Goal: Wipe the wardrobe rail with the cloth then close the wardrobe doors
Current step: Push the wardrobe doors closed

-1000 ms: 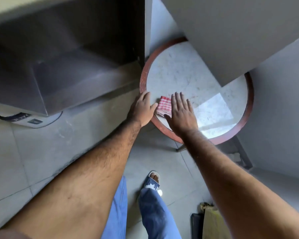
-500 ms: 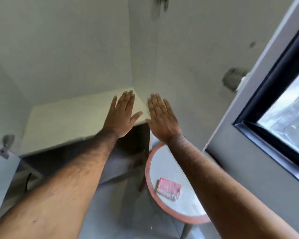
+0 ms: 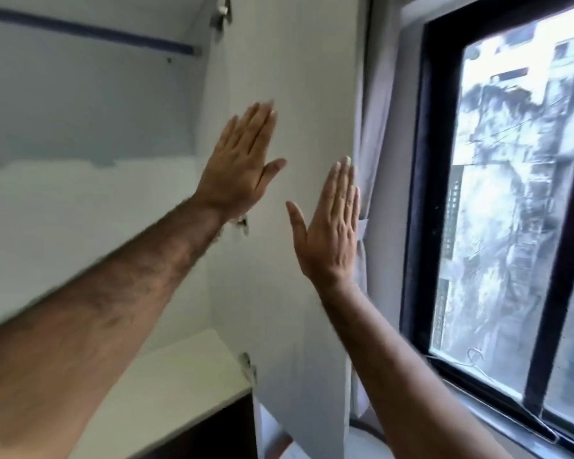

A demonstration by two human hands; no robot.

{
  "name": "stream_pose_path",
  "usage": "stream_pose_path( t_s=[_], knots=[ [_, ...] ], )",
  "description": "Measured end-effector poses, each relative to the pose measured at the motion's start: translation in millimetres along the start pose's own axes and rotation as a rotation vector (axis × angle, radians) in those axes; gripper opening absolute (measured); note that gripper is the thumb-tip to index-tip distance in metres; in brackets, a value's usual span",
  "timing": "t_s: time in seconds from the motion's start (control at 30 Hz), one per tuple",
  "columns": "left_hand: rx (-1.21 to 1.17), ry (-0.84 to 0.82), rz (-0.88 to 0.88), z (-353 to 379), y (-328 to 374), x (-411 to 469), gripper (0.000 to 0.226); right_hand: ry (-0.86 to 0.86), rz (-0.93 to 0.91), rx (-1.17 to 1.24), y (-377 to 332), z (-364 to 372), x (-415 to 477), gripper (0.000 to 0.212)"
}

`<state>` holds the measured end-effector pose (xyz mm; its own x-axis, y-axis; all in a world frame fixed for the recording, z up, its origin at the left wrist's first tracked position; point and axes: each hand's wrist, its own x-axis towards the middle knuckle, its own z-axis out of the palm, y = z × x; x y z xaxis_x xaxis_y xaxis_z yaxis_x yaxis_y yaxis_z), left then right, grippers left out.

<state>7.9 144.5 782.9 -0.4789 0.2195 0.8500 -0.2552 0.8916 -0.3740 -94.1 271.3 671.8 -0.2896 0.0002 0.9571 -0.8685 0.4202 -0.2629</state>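
Rail (image 3: 90, 29): a dark bar is seen high in the open wardrobe, at the upper left, well above both hands; nothing touches it.
Shelf (image 3: 166, 376): a pale shelf is seen at the lower left, under the left forearm.
Left hand (image 3: 237, 167): raised flat, fingers together and straight, nothing held; it is set before the inner face of the door, but contact cannot be told.
Hinges: one (image 3: 244, 223) is seen just below the left wrist, another (image 3: 249, 364) lower down.
Door (image 3: 299, 77): the right-hand door is stood open, its pale inner face turned toward the camera, between wardrobe and window.
Right hand (image 3: 330, 226): raised flat and empty, fingers together, thumb out, near the door's free edge; apart from the left hand.
Window (image 3: 511, 210): dark-framed, at the far right, with a curtain (image 3: 365, 127) between it and the door.
Cloth: not in view now; half a second ago it was left lying on the round bench below, and a second ago both hands were down on it.
Change: the view has been lifted from bench to wardrobe, and both hands have been brought up bare.
Meaning: wiping is judged to be finished, and door closing is judged to be the step in hand; the door has not yet been swung shut.
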Motion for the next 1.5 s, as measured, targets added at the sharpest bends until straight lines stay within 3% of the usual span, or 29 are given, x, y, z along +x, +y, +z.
stream_pose_path(
  t_s=[0.13, 0.23, 0.33, 0.5, 0.83, 1.0, 1.2, 1.5],
  knots=[
    [0.174, 0.010, 0.340, -12, 45, 75, 0.071, -0.108, 0.237, 0.014, 36, -10, 4, 0.097],
    [0.285, -0.119, 0.543, -5, 72, 108, 0.072, -0.258, 0.225, 0.069, 48, -9, -2, 0.106],
    [0.392, -0.216, 0.620, 3, 73, 115, 0.070, -0.283, 0.229, 0.175, 48, -10, -8, 0.116],
    [0.403, -0.182, 0.671, -14, 44, 102, 0.066, -0.272, 0.216, 0.416, 30, -12, -22, 0.111],
    [0.469, -0.047, 0.518, -69, -53, -1, 0.074, -0.219, -0.303, 0.433, -62, 11, -52, 0.111],
    [0.585, -0.088, 0.428, -99, -133, -68, 0.077, -0.248, -0.530, 0.393, -126, 56, -73, 0.094],
    [0.726, -0.237, 0.234, -102, -225, -133, 0.071, -0.365, -0.642, 0.359, -197, 131, -93, 0.085],
    [0.717, -0.374, 0.085, -53, -311, -164, 0.074, -0.368, -0.647, 0.246, -249, 230, -96, 0.078]
  ],
)
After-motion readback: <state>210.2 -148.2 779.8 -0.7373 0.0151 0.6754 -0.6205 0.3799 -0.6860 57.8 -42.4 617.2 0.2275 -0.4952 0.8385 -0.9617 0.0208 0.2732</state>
